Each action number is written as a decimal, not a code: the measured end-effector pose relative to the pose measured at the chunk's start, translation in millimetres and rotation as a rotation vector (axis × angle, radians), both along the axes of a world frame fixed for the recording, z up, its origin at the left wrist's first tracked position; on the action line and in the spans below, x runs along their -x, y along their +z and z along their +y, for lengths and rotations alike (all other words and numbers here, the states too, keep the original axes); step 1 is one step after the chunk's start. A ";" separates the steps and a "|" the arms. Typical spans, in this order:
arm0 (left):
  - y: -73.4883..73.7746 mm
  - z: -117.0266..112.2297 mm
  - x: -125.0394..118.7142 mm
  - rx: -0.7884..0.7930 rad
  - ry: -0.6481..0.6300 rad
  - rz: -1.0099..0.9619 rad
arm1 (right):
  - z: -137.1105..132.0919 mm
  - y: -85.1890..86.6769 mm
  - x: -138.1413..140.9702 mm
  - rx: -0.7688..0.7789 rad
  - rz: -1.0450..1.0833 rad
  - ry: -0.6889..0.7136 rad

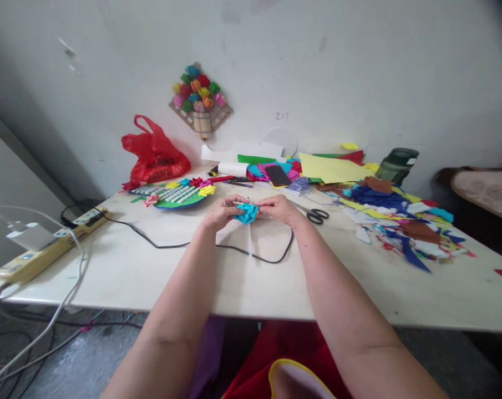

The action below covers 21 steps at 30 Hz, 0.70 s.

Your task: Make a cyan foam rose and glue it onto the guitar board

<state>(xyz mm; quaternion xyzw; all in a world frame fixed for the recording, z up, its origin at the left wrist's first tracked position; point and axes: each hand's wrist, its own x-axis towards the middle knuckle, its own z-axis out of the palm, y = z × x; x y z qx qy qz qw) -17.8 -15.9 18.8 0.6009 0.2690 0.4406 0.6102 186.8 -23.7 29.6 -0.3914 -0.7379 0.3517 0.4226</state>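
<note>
Held out in front of the body, over the middle of the bench [267,296]: a small blue paper piece [246,215], bunched into a crumpled, flower-like shape. Just below it, a narrow white strip [249,239]; cannot tell whether joined to the blue. Pinched closed at the left side of the blue paper, thumb and fingers together: the left grip [224,214]. Pinched likewise at the upper right edge, also with little gap between fingertips: the right grip [279,207].

For good handling, as a judgement: pinch lightly, since thin paper probably creases and tears with ease. Steady one side while adjusting the other, turn in small amounts, and press only at the base of the folds to spare their fullness. Mind the black cable [157,245], looping across the bench below, and the scissors [317,215], near the right wrist.

Written on the wall [329,77] by hand: what looks like "217", perhaps with a Z first. Printed darkly on the red plastic bag [155,152], at the back left: lettering too blurred to read. Visible on the green bottle [396,167], back right: a pale patch, possibly a label, with nothing legible. Unreadable too, any marking on the power strip [60,250], far left.
</note>
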 end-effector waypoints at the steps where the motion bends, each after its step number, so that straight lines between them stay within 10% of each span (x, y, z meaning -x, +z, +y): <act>1: 0.1 -0.1 0.0 -0.001 -0.003 0.003 | -0.2 0.3 -0.4 -0.002 -0.001 0.003; 21: 2.7 1.0 2.1 -0.022 0.113 -0.063 | 1.5 -1.7 -36.4 0.070 -0.160 -0.069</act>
